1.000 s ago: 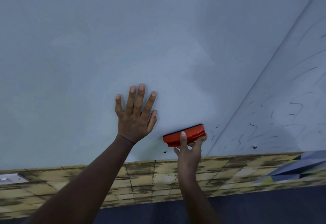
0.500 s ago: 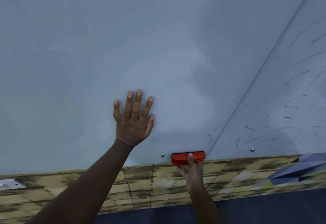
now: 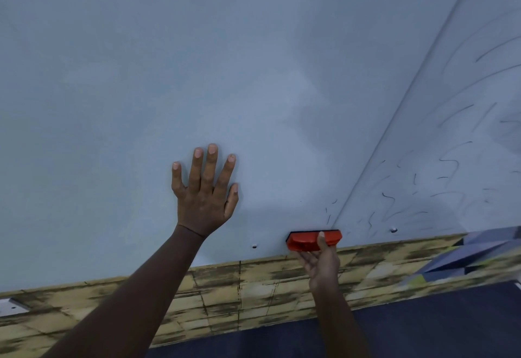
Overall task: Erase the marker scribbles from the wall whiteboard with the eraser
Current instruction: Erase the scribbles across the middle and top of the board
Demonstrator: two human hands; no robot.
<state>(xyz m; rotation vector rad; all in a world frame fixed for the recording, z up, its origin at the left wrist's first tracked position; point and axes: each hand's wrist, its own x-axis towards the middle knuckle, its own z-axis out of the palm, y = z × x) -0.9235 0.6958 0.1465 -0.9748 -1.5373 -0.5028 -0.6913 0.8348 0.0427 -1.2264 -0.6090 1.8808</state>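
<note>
- Pale grey-white wall whiteboard (image 3: 253,75): wiped over most of its face; thin dark marker scribbles (image 3: 328,212) remain near its lower right corner.
- Orange plastic block eraser (image 3: 306,241): at the board's bottom edge, just below those scribbles.
- Right hand (image 3: 320,263): grips the eraser, thumb over its front.
- Left hand (image 3: 204,197): fingers spread, flat against the board.

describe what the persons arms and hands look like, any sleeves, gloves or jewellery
Both arms are bare as far as the frame shows: no sleeves in sight. The left hand and right hand wear no gloves, and no rings, watch or bracelets show. The fingernails are short and unpainted. No markings or tattoos can be seen on either forearm.
</note>
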